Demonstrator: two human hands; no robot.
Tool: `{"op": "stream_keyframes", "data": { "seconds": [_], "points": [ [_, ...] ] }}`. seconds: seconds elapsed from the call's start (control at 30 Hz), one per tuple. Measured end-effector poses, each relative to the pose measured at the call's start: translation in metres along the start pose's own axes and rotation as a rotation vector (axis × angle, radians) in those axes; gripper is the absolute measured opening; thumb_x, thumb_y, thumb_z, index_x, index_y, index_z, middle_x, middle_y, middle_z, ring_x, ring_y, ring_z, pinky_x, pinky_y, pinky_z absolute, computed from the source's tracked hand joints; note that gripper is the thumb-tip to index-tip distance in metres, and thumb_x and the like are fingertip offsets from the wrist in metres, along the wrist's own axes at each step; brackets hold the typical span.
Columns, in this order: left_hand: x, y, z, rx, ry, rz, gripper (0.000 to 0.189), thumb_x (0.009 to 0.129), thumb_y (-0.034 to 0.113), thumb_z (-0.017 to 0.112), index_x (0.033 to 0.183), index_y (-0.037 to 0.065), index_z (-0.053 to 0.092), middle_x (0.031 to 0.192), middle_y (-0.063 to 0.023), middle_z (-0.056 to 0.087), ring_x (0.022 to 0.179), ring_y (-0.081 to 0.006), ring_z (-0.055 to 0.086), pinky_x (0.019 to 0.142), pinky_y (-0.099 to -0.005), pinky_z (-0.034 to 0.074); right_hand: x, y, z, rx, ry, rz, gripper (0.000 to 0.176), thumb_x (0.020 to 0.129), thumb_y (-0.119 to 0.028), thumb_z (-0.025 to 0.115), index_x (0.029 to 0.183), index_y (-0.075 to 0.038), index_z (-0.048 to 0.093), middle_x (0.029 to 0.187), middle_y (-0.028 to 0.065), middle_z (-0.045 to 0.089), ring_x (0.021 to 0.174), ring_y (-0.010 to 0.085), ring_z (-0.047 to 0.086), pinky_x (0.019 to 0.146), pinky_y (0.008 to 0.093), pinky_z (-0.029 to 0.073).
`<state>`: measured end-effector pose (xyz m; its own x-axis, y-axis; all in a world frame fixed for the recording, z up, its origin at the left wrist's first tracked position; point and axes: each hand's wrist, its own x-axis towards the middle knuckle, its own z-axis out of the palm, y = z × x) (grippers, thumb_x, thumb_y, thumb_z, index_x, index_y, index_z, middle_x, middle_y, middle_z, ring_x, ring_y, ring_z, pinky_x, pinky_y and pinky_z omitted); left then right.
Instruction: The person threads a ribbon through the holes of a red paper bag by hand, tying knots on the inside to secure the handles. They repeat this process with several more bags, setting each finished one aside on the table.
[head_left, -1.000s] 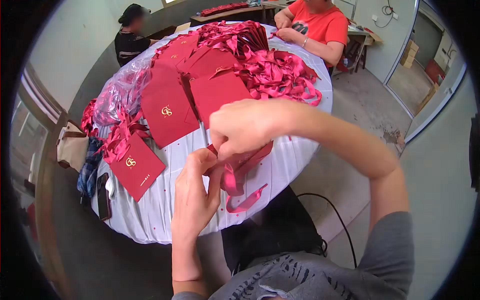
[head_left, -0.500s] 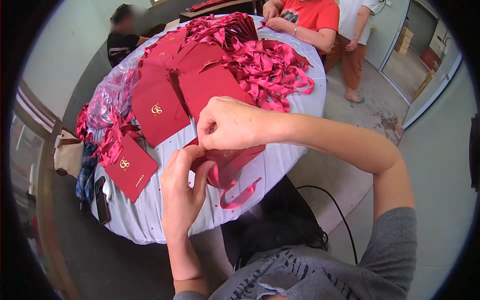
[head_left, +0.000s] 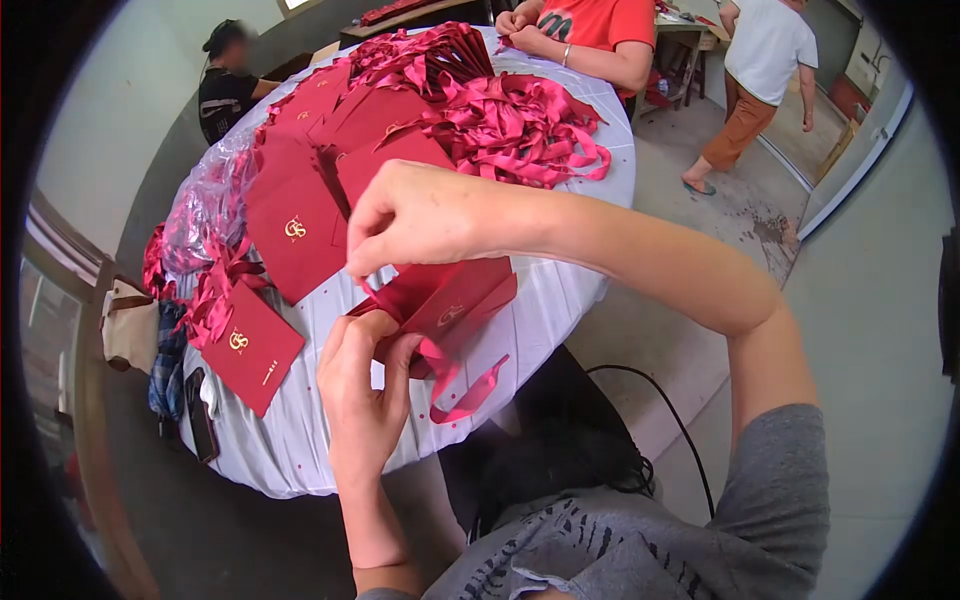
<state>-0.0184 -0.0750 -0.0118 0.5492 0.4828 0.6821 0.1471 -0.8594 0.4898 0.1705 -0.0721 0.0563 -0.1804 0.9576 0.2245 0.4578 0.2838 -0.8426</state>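
A dark red paper gift bag (head_left: 470,312) with a gold emblem stands tilted in front of me, partly behind my hands. My left hand (head_left: 355,385) pinches the bag's top edge between thumb and fingers. Above it, my right hand (head_left: 415,215) is closed on a pink-red ribbon (head_left: 371,291), which runs taut down to the bag by my left fingers. A loose ribbon tail (head_left: 470,400) hangs below the bag over the table edge. Where the ribbon passes through the bag is hidden by my fingers.
Stacked red bags (head_left: 295,225) and a ribbon heap (head_left: 530,130) cover the white-clothed round table (head_left: 300,460). One finished-looking bag (head_left: 255,345), a phone (head_left: 200,420) and plastic wrapping (head_left: 210,205) lie left. A person in red (head_left: 595,35) works opposite; another (head_left: 770,60) walks near the doorway.
My right hand has risen up and left, away from my left hand, and a stretch of ribbon now shows between them. The person in white has turned and stepped toward the doorway.
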Motion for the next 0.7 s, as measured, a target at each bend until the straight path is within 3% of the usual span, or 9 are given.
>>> {"op": "stream_keyframes", "data": {
  "seconds": [0.13, 0.3, 0.47, 0.53, 0.6, 0.67, 0.7],
  "points": [
    [0.007, 0.004, 0.001, 0.054, 0.026, 0.074, 0.025, 0.075, -0.008, 0.067, 0.098, -0.003, 0.06, 0.082, -0.0134, 0.061, 0.067, -0.0253, 0.056, 0.061, -0.0333, 0.045, 0.015, 0.0, 0.008, -0.02, 0.032, -0.087, 0.018, 0.075, -0.015, 0.066, 0.08, 0.001, 0.073, 0.068, 0.0094, 0.068, 0.062, 0.011, 0.06, 0.062, 0.0271, 0.047],
    [0.006, 0.005, -0.001, 0.102, -0.017, 0.071, 0.024, 0.075, -0.008, 0.066, 0.098, -0.002, 0.062, 0.079, -0.0126, 0.062, 0.067, -0.0253, 0.056, 0.061, -0.0341, 0.045, 0.035, -0.003, 0.011, 0.056, 0.156, -0.152, 0.019, 0.074, -0.016, 0.067, 0.078, 0.002, 0.072, 0.062, 0.0063, 0.064, 0.06, 0.0079, 0.055, 0.057, 0.026, 0.044],
    [0.005, 0.004, 0.001, 0.12, 0.018, 0.044, 0.02, 0.075, -0.007, 0.067, 0.093, -0.002, 0.062, 0.076, -0.0113, 0.061, 0.064, -0.0237, 0.055, 0.058, -0.0331, 0.044, 0.041, 0.001, 0.017, 0.081, 0.13, -0.177, 0.022, 0.077, -0.019, 0.066, 0.082, 0.002, 0.071, 0.062, 0.0066, 0.063, 0.06, 0.0085, 0.055, 0.056, 0.0268, 0.043],
    [0.006, 0.005, 0.002, 0.126, 0.028, 0.019, 0.019, 0.074, -0.007, 0.067, 0.092, -0.002, 0.062, 0.075, -0.011, 0.061, 0.063, -0.0233, 0.054, 0.057, -0.0327, 0.043, 0.037, -0.003, 0.013, -0.087, 0.3, -0.29, 0.024, 0.08, -0.02, 0.066, 0.088, 0.003, 0.07, 0.065, 0.0078, 0.063, 0.06, 0.0093, 0.056, 0.056, 0.0278, 0.044],
    [0.006, 0.003, 0.002, 0.112, 0.056, -0.013, 0.018, 0.074, -0.007, 0.067, 0.09, -0.002, 0.062, 0.075, -0.0101, 0.061, 0.062, -0.0227, 0.053, 0.056, -0.0317, 0.042, 0.013, -0.008, 0.003, -0.112, 0.38, -0.253, 0.025, 0.085, -0.021, 0.064, 0.088, 0.003, 0.068, 0.067, 0.0086, 0.062, 0.061, 0.0098, 0.057, 0.057, 0.0279, 0.045],
    [0.006, -0.001, 0.002, 0.105, 0.09, -0.02, 0.018, 0.073, -0.007, 0.067, 0.089, -0.001, 0.062, 0.074, -0.01, 0.061, 0.062, -0.0227, 0.053, 0.056, -0.0317, 0.042, -0.016, -0.01, 0.008, -0.123, 0.507, -0.263, 0.033, 0.084, -0.03, 0.066, 0.071, 0.0, 0.066, 0.06, 0.0152, 0.06, 0.056, 0.0292, 0.062, 0.055, 0.0381, 0.046],
    [0.006, -0.003, 0.002, 0.088, 0.11, -0.014, 0.018, 0.073, -0.007, 0.068, 0.089, -0.001, 0.062, 0.074, -0.0098, 0.06, 0.062, -0.0228, 0.053, 0.055, -0.0317, 0.042, -0.032, -0.005, 0.014, -0.133, 0.508, -0.264, 0.035, 0.084, -0.032, 0.068, 0.069, 0.0, 0.065, 0.06, 0.0146, 0.059, 0.055, 0.0286, 0.061, 0.054, 0.0378, 0.046]
  ]
}}
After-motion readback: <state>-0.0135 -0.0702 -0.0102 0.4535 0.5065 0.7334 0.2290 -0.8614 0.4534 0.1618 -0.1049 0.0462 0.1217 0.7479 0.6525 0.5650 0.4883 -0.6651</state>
